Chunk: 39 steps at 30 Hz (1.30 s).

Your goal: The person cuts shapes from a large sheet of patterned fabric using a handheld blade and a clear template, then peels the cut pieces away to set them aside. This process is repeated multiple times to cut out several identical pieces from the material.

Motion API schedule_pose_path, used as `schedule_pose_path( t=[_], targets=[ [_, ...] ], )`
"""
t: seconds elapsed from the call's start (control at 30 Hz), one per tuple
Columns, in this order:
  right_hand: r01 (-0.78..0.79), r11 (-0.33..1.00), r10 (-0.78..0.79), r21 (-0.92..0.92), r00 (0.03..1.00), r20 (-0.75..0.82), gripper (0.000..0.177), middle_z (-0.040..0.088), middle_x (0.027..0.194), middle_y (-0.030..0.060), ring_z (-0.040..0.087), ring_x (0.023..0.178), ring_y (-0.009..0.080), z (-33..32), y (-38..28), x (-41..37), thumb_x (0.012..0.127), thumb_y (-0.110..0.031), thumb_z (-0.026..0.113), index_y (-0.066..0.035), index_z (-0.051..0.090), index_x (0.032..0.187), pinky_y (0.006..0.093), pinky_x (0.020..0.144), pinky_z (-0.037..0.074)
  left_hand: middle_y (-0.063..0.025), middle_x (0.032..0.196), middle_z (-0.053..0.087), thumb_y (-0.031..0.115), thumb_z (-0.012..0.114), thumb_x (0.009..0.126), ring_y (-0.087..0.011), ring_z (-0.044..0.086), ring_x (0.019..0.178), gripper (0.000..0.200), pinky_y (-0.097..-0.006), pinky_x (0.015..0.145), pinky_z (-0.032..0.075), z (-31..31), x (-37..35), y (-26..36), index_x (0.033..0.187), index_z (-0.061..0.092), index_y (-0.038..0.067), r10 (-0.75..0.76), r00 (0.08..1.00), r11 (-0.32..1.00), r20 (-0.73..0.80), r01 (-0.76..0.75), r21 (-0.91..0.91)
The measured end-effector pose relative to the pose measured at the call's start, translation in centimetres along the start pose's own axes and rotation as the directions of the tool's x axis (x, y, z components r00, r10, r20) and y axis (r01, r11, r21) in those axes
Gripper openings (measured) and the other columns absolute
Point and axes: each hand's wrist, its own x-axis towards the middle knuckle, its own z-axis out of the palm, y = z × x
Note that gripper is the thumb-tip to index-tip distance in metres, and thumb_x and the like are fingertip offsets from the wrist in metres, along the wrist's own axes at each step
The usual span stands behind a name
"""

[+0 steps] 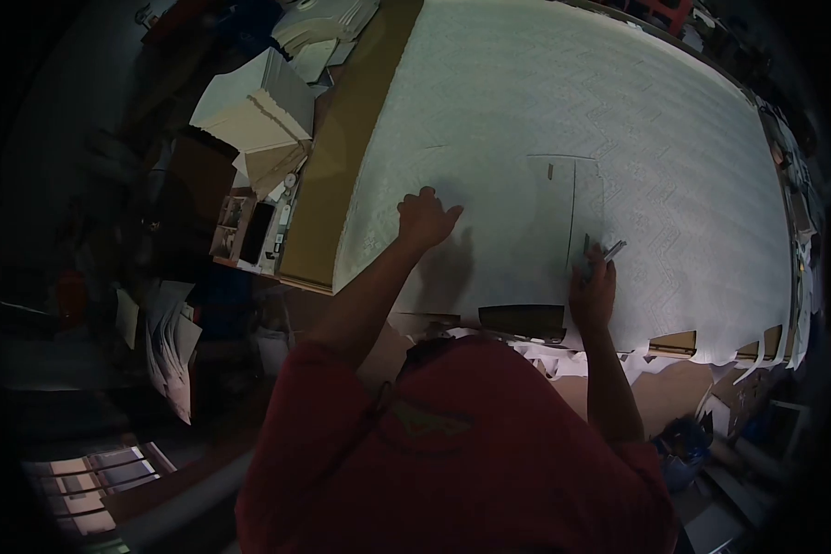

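A large white patterned sheet with zigzag embossing covers most of the table. My left hand hovers over its left part, casting a shadow; the thumb stands apart from the bent fingers and nothing shows in it. My right hand is over the sheet near the front edge, fingers closed round a slim silvery tool whose exact kind I cannot make out. Straight dark lines run across the sheet just beyond that hand, beside a small brown slit.
Along the left runs a bare brown table strip. Stacked cream sheets and a compartment box with small items stand there. A dark rectangular gap shows at the front edge. Hanging papers are at the lower left.
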Motion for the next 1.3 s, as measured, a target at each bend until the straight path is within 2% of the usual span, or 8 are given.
schedule_pose_path(
  t=[0.37, 0.47, 0.53, 0.73, 0.9, 1.03, 1.2, 1.3],
  targets=[
    [0.135, 0.979, -0.141, -0.155, 0.990, -0.026, 0.041, 0.062, 0.135, 0.0262, 0.059, 0.121, 0.0459, 0.6, 0.2, -0.5, 0.096, -0.006, 0.065, 0.001, 0.054, 0.134, 0.0513, 0.101, 0.050, -0.0242, 0.123, 0.069, 0.061, 0.072, 0.088, -0.0372, 0.066, 0.117, 0.099, -0.0456, 0.108, 0.047, -0.2, 2.4, -2.4, 0.149, 0.043, -0.011, 0.031, 0.999, 0.939, 0.035, -0.017, -0.344],
    [0.137, 0.975, -0.151, -0.176, 0.986, -0.071, 0.040, 0.062, 0.137, 0.0261, 0.059, 0.122, 0.0462, 1.1, 0.4, -0.1, 0.094, -0.004, 0.064, 0.001, 0.054, 0.133, 0.0513, 0.102, 0.050, -0.0252, 0.117, 0.071, 0.059, 0.074, 0.086, -0.0381, 0.069, 0.109, 0.090, -0.0450, 0.102, 0.051, 0.5, 3.4, -3.7, 0.138, 0.053, -0.012, 0.016, 1.000, 0.920, -0.018, -0.022, -0.392],
    [0.133, 0.972, -0.149, -0.192, 0.986, -0.073, 0.040, 0.062, 0.138, 0.0261, 0.059, 0.122, 0.0465, 1.2, 0.6, -0.4, 0.094, -0.004, 0.064, 0.001, 0.055, 0.133, 0.0513, 0.103, 0.049, -0.0247, 0.110, 0.072, 0.057, 0.077, 0.083, -0.0367, 0.070, 0.104, 0.074, -0.0453, 0.093, 0.054, 0.1, 4.1, -5.1, 0.117, 0.065, -0.008, -0.013, 0.998, 0.926, 0.061, 0.035, -0.377],
    [0.140, 0.973, -0.152, -0.182, 0.987, -0.058, 0.038, 0.062, 0.138, 0.0238, 0.059, 0.126, 0.0439, 0.8, 0.5, -0.7, 0.095, -0.003, 0.062, -0.001, 0.055, 0.132, 0.0492, 0.106, 0.049, -0.0205, 0.102, 0.073, 0.041, 0.075, 0.090, -0.0401, 0.070, 0.099, 0.042, -0.0498, 0.085, 0.055, 0.3, 2.8, -4.4, 0.106, 0.068, 0.003, 0.117, 0.992, 0.890, -0.038, -0.121, -0.440],
    [0.161, 0.974, -0.173, -0.160, 0.983, -0.062, 0.044, 0.063, 0.137, 0.0244, 0.060, 0.123, 0.0448, 1.0, 1.1, -0.5, 0.093, -0.003, 0.063, -0.001, 0.053, 0.135, 0.0493, 0.104, 0.049, -0.0205, 0.098, 0.073, 0.034, 0.072, 0.094, -0.0386, 0.070, 0.093, 0.033, -0.0486, 0.082, 0.053, -2.7, 3.6, -5.2, 0.102, 0.067, 0.002, 0.046, 0.988, 0.898, -0.144, -0.104, -0.426],
    [0.103, 0.987, -0.108, -0.125, 0.994, -0.033, 0.043, 0.063, 0.136, 0.0234, 0.059, 0.124, 0.0438, 1.2, 0.7, -0.5, 0.094, -0.003, 0.063, -0.001, 0.053, 0.136, 0.0483, 0.104, 0.050, -0.0206, 0.107, 0.073, 0.031, 0.072, 0.093, -0.0397, 0.070, 0.102, 0.032, -0.0495, 0.088, 0.055, -5.1, 5.1, -12.9, 0.112, 0.070, 0.005, -0.040, 0.974, 0.916, -0.224, -0.054, -0.398],
    [0.142, 0.980, -0.152, -0.139, 0.987, -0.058, 0.040, 0.062, 0.137, 0.0225, 0.058, 0.125, 0.0434, 1.1, 0.9, -0.3, 0.095, -0.003, 0.062, -0.001, 0.054, 0.135, 0.0484, 0.103, 0.050, -0.0226, 0.114, 0.069, 0.036, 0.072, 0.092, -0.0421, 0.068, 0.108, 0.037, -0.0512, 0.091, 0.056, -6.5, 4.5, -27.0, 0.109, 0.072, 0.003, -0.208, 0.819, 0.978, -0.534, 0.155, -0.143],
    [0.135, 0.976, -0.147, -0.170, 0.988, -0.056, 0.039, 0.062, 0.137, 0.0227, 0.058, 0.125, 0.0441, 1.3, 1.0, -0.3, 0.096, -0.003, 0.062, -0.001, 0.054, 0.134, 0.0489, 0.104, 0.049, -0.0246, 0.114, 0.068, 0.038, 0.072, 0.092, -0.0455, 0.067, 0.108, 0.041, -0.0527, 0.091, 0.056, -7.1, 1.1, -31.5, 0.109, 0.071, 0.001, -0.286, 0.817, 0.950, -0.500, 0.312, -0.033]
  ],
)
